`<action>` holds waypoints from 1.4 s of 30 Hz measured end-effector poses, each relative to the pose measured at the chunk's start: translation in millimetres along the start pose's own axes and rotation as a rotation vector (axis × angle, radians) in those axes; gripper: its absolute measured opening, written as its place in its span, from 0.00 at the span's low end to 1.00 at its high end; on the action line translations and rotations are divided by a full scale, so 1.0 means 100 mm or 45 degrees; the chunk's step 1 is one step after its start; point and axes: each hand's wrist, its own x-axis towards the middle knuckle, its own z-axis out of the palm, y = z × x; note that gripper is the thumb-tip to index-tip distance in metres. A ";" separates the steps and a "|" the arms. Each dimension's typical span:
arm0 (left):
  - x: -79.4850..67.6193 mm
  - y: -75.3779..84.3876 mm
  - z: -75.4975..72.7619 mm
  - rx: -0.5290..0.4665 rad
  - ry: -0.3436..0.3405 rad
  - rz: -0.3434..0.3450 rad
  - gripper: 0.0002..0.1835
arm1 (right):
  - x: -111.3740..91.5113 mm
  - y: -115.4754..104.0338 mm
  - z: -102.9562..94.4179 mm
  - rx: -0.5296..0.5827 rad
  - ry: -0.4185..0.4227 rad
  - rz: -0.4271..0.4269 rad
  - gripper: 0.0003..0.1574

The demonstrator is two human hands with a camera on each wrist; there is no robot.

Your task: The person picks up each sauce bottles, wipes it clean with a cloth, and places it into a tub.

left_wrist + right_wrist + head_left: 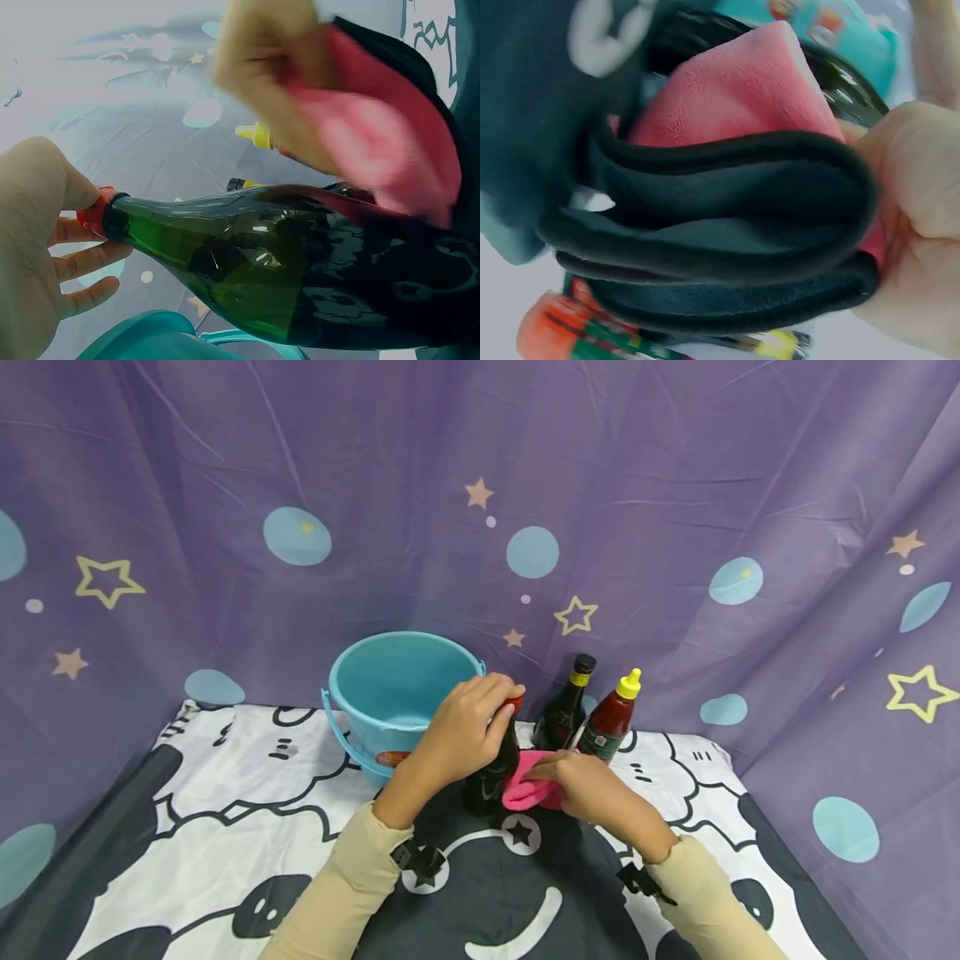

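A dark green glass bottle (489, 783) stands upright on the printed cloth. My left hand (467, 727) holds its red cap (91, 217) between thumb and forefinger, the other fingers spread loosely beside the neck in the left wrist view. In my right hand (588, 787) is a folded pink cloth (525, 787) with a dark underside and dark edging. The cloth overlaps the bottle's side in the left wrist view, where that hand is blurred. Seen from the right wrist, the cloth's folded layers (735, 217) hide most of the bottle.
A light blue bucket (363, 718) with a handle stands left of the bottle. Behind my right hand are a dark bottle with a black cap (558, 714) and a red sauce bottle with a yellow nozzle (611, 720). A purple patterned curtain (637, 527) hangs behind.
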 end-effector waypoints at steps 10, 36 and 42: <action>0.01 0.00 0.00 -0.009 0.001 -0.002 0.11 | 0.02 -0.09 -0.42 0.111 0.917 0.372 0.37; 0.00 -0.03 0.00 0.025 0.036 -0.006 0.12 | 0.14 -0.35 0.07 -0.074 1.123 -0.115 0.36; 0.01 -0.03 0.02 0.001 0.028 -0.001 0.10 | 0.10 -0.31 0.13 -0.123 1.129 -0.153 0.32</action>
